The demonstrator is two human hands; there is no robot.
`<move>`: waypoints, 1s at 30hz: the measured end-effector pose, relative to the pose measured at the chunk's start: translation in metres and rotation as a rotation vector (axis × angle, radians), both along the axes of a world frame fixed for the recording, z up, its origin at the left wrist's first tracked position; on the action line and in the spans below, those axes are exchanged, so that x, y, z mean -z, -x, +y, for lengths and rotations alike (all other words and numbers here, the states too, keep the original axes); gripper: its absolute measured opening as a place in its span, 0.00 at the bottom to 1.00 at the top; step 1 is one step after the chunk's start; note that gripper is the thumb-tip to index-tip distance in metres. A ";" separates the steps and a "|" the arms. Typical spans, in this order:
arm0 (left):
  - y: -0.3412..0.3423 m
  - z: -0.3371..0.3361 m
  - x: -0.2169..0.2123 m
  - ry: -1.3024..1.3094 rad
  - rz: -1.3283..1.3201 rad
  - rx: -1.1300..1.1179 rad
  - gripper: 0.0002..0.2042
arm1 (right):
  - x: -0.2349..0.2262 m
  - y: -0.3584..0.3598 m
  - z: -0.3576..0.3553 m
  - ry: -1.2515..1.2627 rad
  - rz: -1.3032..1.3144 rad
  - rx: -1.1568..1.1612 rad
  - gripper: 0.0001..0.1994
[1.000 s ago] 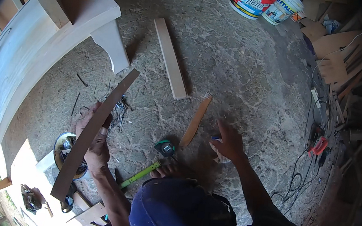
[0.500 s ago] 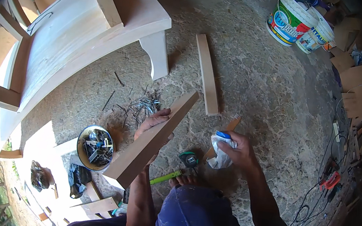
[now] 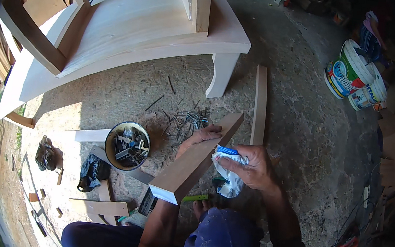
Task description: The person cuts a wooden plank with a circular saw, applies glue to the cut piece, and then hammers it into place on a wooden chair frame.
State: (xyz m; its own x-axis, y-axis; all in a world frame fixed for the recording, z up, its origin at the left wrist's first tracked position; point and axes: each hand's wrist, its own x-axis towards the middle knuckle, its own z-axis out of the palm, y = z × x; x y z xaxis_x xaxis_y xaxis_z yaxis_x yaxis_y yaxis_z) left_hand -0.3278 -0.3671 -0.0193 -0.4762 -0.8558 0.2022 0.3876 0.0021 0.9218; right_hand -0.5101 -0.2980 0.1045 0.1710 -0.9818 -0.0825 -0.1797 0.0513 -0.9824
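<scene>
Wooden beam (image 3: 199,159), squared and brown, held up near the middle of the scene above a rough concrete floor (image 3: 302,195), slanting so that its far end points to 1 o'clock and its near, pale-lit end to 7 o'clock. The person's left hand (image 3: 199,137) grasps it: the fingers curl over its upper-left edge, and the forearm passes beneath. At 3 o'clock from the beam's middle, the right hand (image 3: 252,167) pinches a crumpled white packet (image 3: 232,181) with a blue end between thumb and fingers. The blue end is right beside the beam's right-hand edge; whether it touches the wood cannot be told.

Around the beam, by clock direction: at 11 o'clock, a large pale wooden furniture piece (image 3: 155,22) with a curved edge and a shaped leg; between 11 and 12, close to the left hand, a scatter of nail-like metal bits (image 3: 185,122) on the floor; between 1 and 2, a narrow length of wood (image 3: 260,106) lying flat; at 2, well apart, two buckets (image 3: 349,70) side by side; at 9, a round bowl (image 3: 123,167) filled with small metal pieces; between 8 and 9, a black plastic bag (image 3: 92,172); at 5, the top of the person's blue cap (image 3: 225,240)
</scene>
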 end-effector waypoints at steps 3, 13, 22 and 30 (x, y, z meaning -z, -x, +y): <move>0.003 0.001 0.002 -0.006 0.056 0.005 0.17 | -0.003 -0.002 0.001 -0.020 -0.012 -0.009 0.11; -0.004 0.002 -0.010 0.105 0.000 -0.032 0.21 | 0.007 -0.001 -0.004 0.075 -0.011 -0.013 0.10; 0.007 0.013 -0.029 -0.108 -0.013 -0.068 0.20 | 0.012 0.014 0.008 0.143 0.724 0.202 0.14; -0.005 -0.002 -0.027 -0.010 0.160 -0.237 0.22 | 0.163 0.114 0.154 -0.332 1.137 0.357 0.28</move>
